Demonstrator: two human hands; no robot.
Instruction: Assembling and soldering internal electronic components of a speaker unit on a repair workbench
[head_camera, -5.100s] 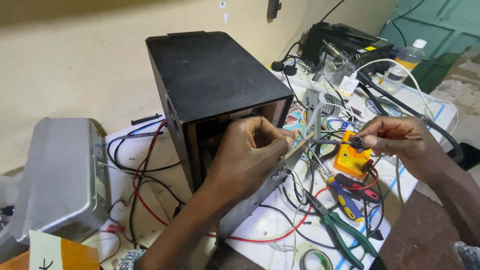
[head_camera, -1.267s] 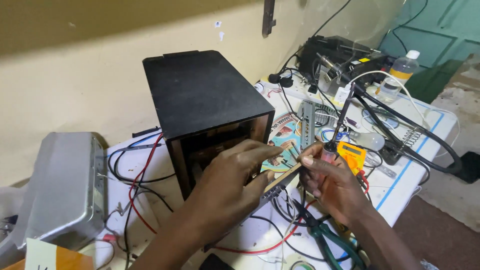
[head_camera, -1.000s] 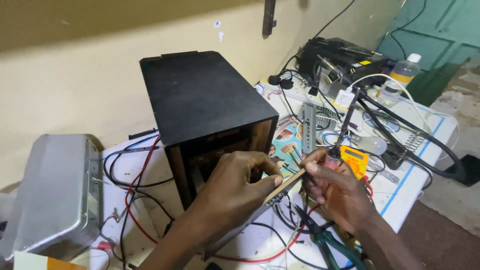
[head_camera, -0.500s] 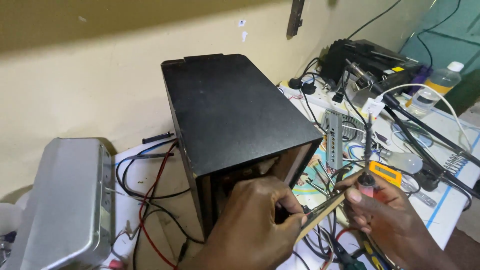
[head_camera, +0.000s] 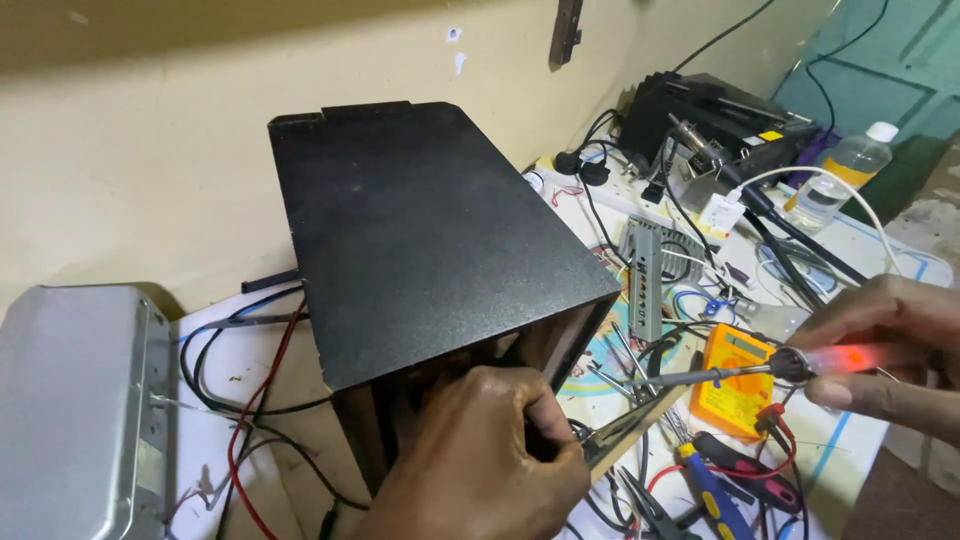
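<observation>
Head camera: the left hand (head_camera: 480, 455), at six o'clock, closes on tweezers (head_camera: 625, 432) beside a black speaker box (head_camera: 420, 240) at centre. The right hand (head_camera: 885, 350), at three o'clock, grips a soldering iron (head_camera: 740, 372), tip toward the tweezers.

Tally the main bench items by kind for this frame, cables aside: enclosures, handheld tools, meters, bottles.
Enclosures: 2, the black cabinet and the grey metal case
Handheld tools: 2, the soldering iron in the right hand and the blue-handled pliers
Meters: 1, the orange multimeter
Bottles: 1, the plastic bottle
Total: 6
</observation>
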